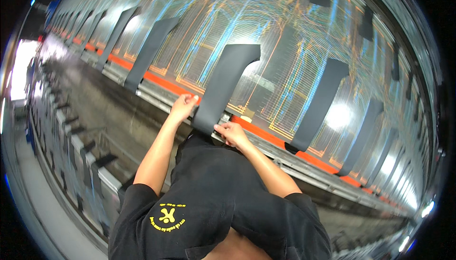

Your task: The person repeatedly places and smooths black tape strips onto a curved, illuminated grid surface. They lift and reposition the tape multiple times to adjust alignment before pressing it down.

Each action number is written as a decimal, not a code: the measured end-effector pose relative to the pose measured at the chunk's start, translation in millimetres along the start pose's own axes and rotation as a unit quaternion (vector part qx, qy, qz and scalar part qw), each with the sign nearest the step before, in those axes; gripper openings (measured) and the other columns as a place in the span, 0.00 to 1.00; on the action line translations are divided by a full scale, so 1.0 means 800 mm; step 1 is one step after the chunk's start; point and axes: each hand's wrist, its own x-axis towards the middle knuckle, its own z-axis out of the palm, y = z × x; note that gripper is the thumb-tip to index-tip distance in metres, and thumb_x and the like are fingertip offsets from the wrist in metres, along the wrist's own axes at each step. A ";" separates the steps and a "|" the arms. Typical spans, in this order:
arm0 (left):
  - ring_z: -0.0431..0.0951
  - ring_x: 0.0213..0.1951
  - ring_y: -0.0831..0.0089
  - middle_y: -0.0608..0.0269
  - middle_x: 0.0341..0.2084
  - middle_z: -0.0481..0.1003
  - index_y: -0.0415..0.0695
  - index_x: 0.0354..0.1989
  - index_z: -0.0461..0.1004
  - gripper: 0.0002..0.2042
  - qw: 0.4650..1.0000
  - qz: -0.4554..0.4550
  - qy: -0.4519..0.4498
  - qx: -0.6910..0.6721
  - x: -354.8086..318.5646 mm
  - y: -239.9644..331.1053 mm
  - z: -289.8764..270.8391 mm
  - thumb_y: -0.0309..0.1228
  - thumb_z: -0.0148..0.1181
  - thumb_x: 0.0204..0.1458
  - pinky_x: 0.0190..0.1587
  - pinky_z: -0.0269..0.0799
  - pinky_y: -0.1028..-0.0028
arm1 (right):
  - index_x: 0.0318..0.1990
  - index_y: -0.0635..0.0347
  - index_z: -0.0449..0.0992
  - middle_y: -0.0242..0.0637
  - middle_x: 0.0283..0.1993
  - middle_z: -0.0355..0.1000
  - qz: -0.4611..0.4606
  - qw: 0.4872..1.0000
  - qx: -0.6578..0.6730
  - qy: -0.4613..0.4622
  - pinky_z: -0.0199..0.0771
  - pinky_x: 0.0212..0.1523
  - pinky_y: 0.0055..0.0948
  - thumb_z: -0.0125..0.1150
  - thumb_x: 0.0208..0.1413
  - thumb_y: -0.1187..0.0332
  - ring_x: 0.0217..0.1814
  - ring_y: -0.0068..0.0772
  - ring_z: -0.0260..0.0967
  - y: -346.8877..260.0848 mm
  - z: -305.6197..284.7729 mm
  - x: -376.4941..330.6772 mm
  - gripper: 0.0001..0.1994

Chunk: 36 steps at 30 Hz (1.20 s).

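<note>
A dark grey, flat strip (223, 79) with a hooked upper end lies across the long glossy table (280, 65), its lower end curving down over the near edge in front of me. My right hand (231, 134) pinches the strip's lower right edge between thumb and fingers. Beside the strip's left edge is my left hand (183, 108), its fingers drawn together close to the orange band (166, 84). Whatever the left fingertips may hold is too small to make out.
Similar grey strips, such as one to the right (321, 105) and one to the left (151, 53), hang over the table edge in a row. Coloured lines cover the tabletop. A metal rail (304, 167) runs along its near side. Behind on the left stands another rack (71, 141) with dark pieces.
</note>
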 end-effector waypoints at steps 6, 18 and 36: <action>0.84 0.40 0.65 0.53 0.39 0.82 0.32 0.50 0.79 0.36 0.928 -0.121 -0.353 0.018 0.056 0.053 -0.023 0.62 0.57 0.63 0.39 0.82 0.66 | 0.28 0.57 0.73 0.22 0.24 0.66 -0.136 0.982 0.075 0.105 0.60 0.27 0.23 0.68 0.63 0.63 0.27 0.13 0.59 -0.042 0.060 0.001 0.13; 0.85 0.39 0.61 0.52 0.39 0.83 0.36 0.47 0.79 0.15 0.702 -0.294 -0.518 -0.389 0.129 0.174 0.017 0.37 0.63 0.63 0.45 0.83 0.62 | 0.54 0.70 0.77 0.30 0.47 0.78 -0.190 0.904 0.245 0.294 0.74 0.50 0.23 0.60 0.69 0.71 0.47 0.16 0.72 -0.173 0.162 -0.110 0.12; 0.85 0.44 0.67 0.51 0.47 0.80 0.32 0.57 0.72 0.21 0.790 0.103 -0.509 -0.327 0.416 0.509 0.061 0.30 0.68 0.60 0.47 0.86 0.70 | 0.45 0.66 0.78 0.26 0.39 0.77 -0.131 0.826 0.299 0.459 0.70 0.44 0.20 0.67 0.66 0.70 0.41 0.14 0.69 -0.224 0.135 -0.127 0.08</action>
